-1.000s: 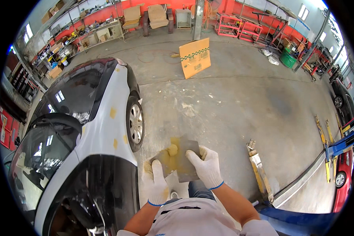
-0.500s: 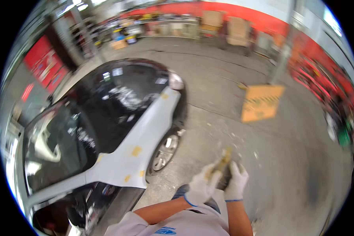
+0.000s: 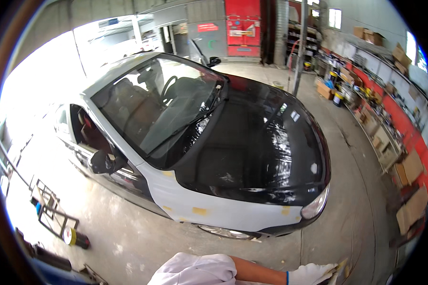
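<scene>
My left hand [image 3: 313, 274], in a white knit glove with a blue cuff, reaches in at the lower right edge. Its fingers are closed around a thin yellowish piece [image 3: 341, 267] whose kind I cannot make out; the frame's edge cuts off the lower part. My right hand is out of view. Beyond the hand stands a black car, its hood [image 3: 242, 147] shiny. The car's grey front fender [image 3: 233, 205] carries several yellow patches. The headlight [image 3: 316, 203] sits at the fender's front end, and part of the wheel [image 3: 226, 232] shows beneath.
A side mirror [image 3: 102, 162] sticks out from the car. At left are a dark metal stand [image 3: 57, 221] and a bucket [image 3: 76, 237]. A post [image 3: 300, 50] rises behind the car. A cluttered workbench [image 3: 373, 135] and cardboard-covered chairs [image 3: 411, 209] line the right wall.
The view has swung left, bringing the whole car front to the middle. My hands were together before me around a yellowish thing; now the left is at the lower right, the right out of sight.
</scene>
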Available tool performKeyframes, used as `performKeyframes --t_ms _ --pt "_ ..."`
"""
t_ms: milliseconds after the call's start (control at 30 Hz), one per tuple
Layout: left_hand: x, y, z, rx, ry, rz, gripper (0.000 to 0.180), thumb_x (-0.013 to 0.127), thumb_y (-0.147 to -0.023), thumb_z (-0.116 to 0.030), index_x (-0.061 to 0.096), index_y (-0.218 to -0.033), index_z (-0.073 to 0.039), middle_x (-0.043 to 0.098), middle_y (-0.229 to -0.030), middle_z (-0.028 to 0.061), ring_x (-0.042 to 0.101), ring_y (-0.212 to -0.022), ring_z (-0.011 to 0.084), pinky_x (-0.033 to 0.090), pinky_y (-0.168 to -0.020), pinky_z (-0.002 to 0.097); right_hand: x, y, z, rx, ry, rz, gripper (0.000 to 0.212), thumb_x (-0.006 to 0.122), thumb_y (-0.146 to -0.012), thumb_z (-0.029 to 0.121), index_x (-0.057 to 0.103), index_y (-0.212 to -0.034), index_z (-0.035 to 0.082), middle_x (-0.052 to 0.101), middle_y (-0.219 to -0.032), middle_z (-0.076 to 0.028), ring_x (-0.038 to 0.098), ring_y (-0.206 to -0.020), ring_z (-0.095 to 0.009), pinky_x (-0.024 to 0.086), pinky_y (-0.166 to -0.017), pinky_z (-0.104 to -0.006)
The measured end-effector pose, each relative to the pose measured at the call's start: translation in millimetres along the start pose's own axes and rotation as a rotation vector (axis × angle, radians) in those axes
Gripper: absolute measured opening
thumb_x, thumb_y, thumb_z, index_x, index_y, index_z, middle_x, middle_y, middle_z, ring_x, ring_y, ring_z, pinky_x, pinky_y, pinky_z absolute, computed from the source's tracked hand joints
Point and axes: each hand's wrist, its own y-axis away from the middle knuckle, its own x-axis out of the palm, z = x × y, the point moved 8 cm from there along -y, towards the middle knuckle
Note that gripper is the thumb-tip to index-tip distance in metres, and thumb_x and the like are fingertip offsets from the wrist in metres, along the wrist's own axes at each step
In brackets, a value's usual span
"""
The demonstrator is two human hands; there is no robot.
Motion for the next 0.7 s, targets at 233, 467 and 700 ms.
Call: performKeyframes --t_ms 233,467,700 --pt "30 -198 -16 0.03 -0.061 -0.092 0.039 0.05 -0.092 -0.037 0.056 -0.126 -0.019 0.069 -0.095 0.0156 0.067 -0.074 0.0373 0.054 -0.062 0.0489 51 -205 94 -0.023 0.038 0.146 0.031 0.056 -0.094 0.03 0.067 -0.113 0.009 0.064 -0.091 -0.001 0.058 -0.079 -0.011 0.046 -0.068 -0.0281" --pt "98 -401 18 0.041 -0.021 -0.302 0.042 0.052 -0.091 -0.034 0.052 -0.13 -0.019 0.069 -0.097 0.0153 0.068 -0.075 0.037 0.054 -0.063 0.0491 111 -406 173 -0.068 0.132 0.247 0.03 0.056 -0.094 0.033 0.069 -0.103 0.008 0.061 -0.08 0.003 0.054 -0.067 -0.009 0.042 -0.057 -0.0265" --pt "114 -577 11 -0.13 -0.137 -0.307 0.044 0.055 -0.087 -0.032 0.052 -0.129 -0.018 0.069 -0.088 0.0157 0.067 -0.069 0.0376 0.053 -0.06 0.0497 189 -570 267 -0.146 0.261 0.322 0.035 0.058 -0.092 0.029 0.064 -0.11 0.0 0.062 -0.101 -0.009 0.06 -0.087 -0.021 0.05 -0.075 -0.0384"
